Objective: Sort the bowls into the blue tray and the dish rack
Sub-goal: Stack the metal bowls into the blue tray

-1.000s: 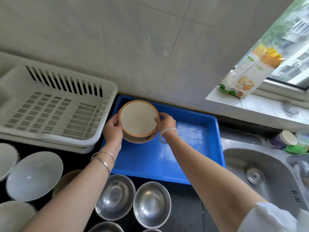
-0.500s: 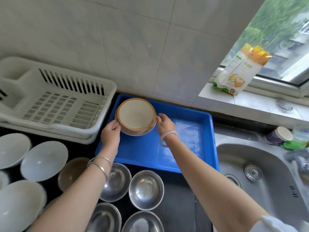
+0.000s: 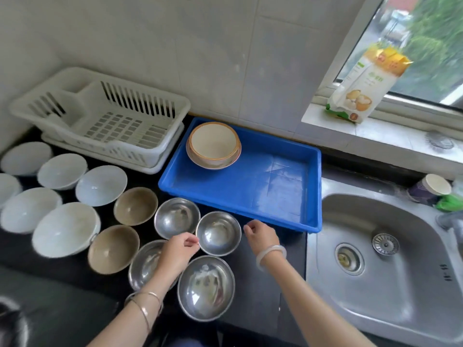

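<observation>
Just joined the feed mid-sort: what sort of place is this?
Probably a home kitchen: a steel sink, a white dish rack against the tiled wall, and a food packet on the windowsill.

Home kitchen: steel sink (image 3: 390, 259) set in dark counter (image 3: 255, 291), tiled wall (image 3: 213, 58), white dish rack (image 3: 107, 121), bowls (image 3: 218, 232) laid out, window sill (image 3: 375, 136) with food bag (image 3: 360, 88).

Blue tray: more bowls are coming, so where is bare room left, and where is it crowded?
The blue tray is bare right of and in front of the stacked bowls in its far-left corner. The counter in front is crowded with steel bowls.
</observation>
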A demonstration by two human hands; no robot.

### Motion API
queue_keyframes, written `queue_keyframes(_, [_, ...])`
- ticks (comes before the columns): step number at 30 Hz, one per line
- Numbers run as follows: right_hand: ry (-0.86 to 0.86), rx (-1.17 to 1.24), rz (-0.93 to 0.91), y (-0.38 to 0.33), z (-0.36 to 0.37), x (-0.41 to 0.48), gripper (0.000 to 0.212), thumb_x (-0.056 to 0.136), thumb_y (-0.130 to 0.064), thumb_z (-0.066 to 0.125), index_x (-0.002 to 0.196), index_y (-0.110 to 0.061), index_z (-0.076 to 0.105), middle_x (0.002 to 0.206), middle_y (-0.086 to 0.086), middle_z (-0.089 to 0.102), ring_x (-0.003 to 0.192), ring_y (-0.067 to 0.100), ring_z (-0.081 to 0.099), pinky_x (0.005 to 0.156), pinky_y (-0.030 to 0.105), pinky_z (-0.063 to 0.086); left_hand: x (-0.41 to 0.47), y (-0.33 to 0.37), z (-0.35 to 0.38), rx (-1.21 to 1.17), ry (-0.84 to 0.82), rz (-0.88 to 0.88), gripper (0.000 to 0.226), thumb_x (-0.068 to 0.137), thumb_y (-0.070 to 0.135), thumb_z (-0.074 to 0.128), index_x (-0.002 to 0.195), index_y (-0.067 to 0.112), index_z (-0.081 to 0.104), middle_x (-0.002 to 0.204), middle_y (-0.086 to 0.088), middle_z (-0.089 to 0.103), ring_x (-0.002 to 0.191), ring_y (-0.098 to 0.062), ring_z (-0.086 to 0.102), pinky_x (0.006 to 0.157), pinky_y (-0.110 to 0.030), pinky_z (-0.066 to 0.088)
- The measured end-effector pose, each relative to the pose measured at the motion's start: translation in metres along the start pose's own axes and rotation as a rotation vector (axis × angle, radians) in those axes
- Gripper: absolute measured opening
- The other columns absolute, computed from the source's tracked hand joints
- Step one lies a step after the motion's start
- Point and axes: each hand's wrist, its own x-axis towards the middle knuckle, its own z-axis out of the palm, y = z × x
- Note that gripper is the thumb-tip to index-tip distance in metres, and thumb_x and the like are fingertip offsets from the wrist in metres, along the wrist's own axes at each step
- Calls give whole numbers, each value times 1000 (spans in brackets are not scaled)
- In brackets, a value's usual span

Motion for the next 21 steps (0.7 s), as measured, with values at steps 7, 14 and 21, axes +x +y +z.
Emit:
queue_keyframes(7, [-127, 253, 144, 9, 27, -4, 17, 91, -21, 52, 103, -16, 61, 85, 6, 68, 66, 21, 69, 76, 36, 59, -13, -8, 15, 280, -60, 64, 15, 81, 6, 63, 93, 12, 68, 97, -3, 70, 94, -18, 63, 82, -27, 47])
queue_keyframes(14, [-79, 499, 232, 13, 11, -9, 20, 84, -1, 53, 68, -10, 62, 68, 5, 68, 56, 16, 70, 64, 28, 61, -6, -9, 21, 355, -12, 91, 18, 84, 7, 58, 91, 16, 71, 93, -2, 72, 91, -19, 64, 75, -27, 48])
queue_keyframes(21, [-4, 523, 140, 27, -24, -19, 27, 80, -1, 52, 57, -13, 60, 50, 0, 63, 52, 16, 67, 74, 39, 60, 5, -6, 28, 155, -1, 58, 11, 82, 21, 68, 92, 17, 72, 91, 0, 72, 86, -15, 63, 70, -25, 44])
